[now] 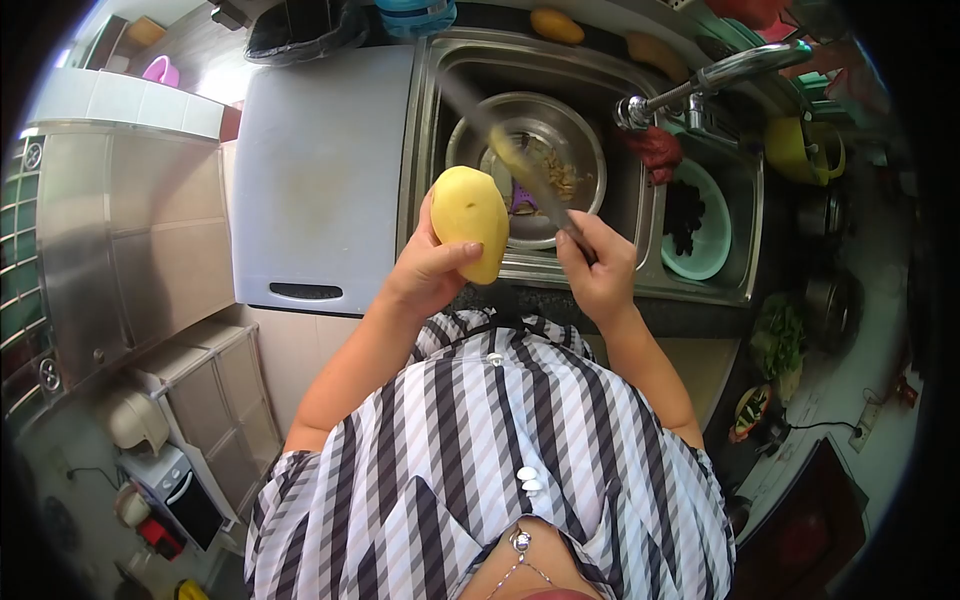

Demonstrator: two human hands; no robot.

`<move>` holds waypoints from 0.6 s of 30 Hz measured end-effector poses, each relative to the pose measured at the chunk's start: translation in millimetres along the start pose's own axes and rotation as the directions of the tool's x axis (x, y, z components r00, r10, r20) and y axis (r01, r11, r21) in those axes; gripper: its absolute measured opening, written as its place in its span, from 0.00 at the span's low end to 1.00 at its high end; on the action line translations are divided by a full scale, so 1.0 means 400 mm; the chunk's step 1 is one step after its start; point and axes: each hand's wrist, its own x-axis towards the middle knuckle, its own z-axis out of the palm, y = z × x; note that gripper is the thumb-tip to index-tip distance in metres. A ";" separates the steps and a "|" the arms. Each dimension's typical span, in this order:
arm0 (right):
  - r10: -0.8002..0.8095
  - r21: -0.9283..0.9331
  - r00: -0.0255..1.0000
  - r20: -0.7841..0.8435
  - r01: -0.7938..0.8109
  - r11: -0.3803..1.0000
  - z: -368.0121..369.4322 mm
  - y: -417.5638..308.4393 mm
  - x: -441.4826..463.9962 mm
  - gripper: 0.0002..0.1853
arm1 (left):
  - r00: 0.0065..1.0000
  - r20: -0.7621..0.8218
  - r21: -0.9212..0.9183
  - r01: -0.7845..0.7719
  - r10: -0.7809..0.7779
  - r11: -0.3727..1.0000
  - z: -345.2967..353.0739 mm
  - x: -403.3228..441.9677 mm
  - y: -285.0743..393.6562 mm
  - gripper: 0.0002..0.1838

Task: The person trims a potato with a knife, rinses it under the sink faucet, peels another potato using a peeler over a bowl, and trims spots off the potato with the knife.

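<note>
A large peeled yellow potato (467,215) is held in my left hand (430,262), with the thumb across its lower front. My right hand (602,268) grips the handle of a knife (540,185), whose blade points up and left and is blurred. Something yellow clings to the blade. Beyond the potato, a round metal bowl (597,160) stands in the sink (615,85). In the bowl are brownish peelings (562,182) and a purple object (522,198), partly hidden by the knife.
A pale cutting board (320,180) lies left of the sink. The faucet (740,70) rises at the back right. A green basin (715,225) holding dark pieces sits in the smaller sink. Behind the sink lies an unpeeled yellowish item (557,26). Green leaves (780,340) lie at right.
</note>
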 end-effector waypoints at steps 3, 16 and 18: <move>-0.400 -0.307 0.915 0.058 0.397 0.865 -0.023 -0.043 0.018 0.19 | 0.995 0.096 -0.041 0.015 -0.011 0.999 -0.042 0.004 -0.028 0.38; -0.441 -0.402 0.851 0.285 0.523 0.751 -0.019 -0.093 -0.016 0.22 | 0.920 0.089 0.438 -0.381 0.382 0.815 -0.061 0.028 -0.081 0.32; -0.440 -0.436 0.853 0.281 0.521 0.733 -0.011 -0.090 -0.020 0.20 | 0.940 -0.026 0.465 -0.289 0.339 0.837 -0.045 0.025 -0.082 0.33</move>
